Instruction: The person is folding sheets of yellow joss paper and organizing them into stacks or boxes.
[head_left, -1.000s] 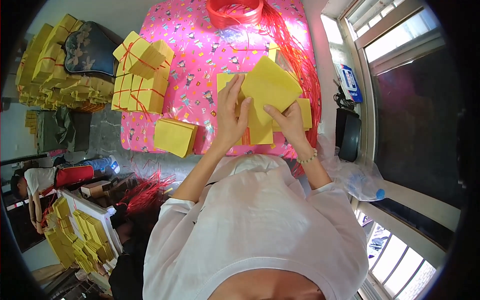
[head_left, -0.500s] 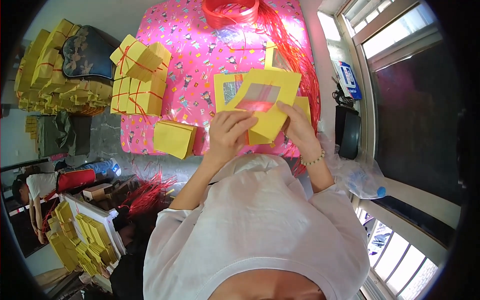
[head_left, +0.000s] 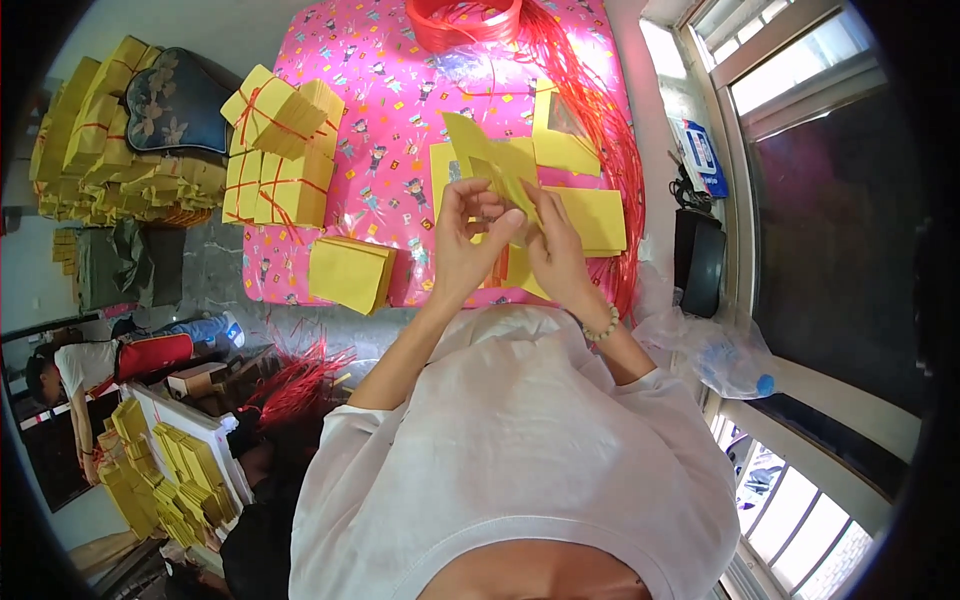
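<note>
A yellow paper envelope [head_left: 488,150] with a clear window is tilted almost edge-on over the table. My right hand [head_left: 560,245] is closed on its lower right side. My left hand [head_left: 468,235] is beside its lower left, palm up, with curled fingers and the thumb apart; whether it touches the paper is hard to tell. Below and behind lie more yellow envelopes: one with a window [head_left: 567,135] at the far right, another [head_left: 598,218] right of my right hand. Left of my left hand is a small yellow stack [head_left: 350,273].
Yellow bundles tied with red strips [head_left: 285,160] stand on the table's left over a pink patterned cover [head_left: 400,110]. A red strip coil [head_left: 462,25] is at the back, strands trailing down the right. Another person [head_left: 80,370] bends near yellow stacks at lower left. A window is right.
The envelope has turned from facing up to nearly edge-on and shifted left. My right hand moved left with it; my left hand has loosened, its palm now turned up.
</note>
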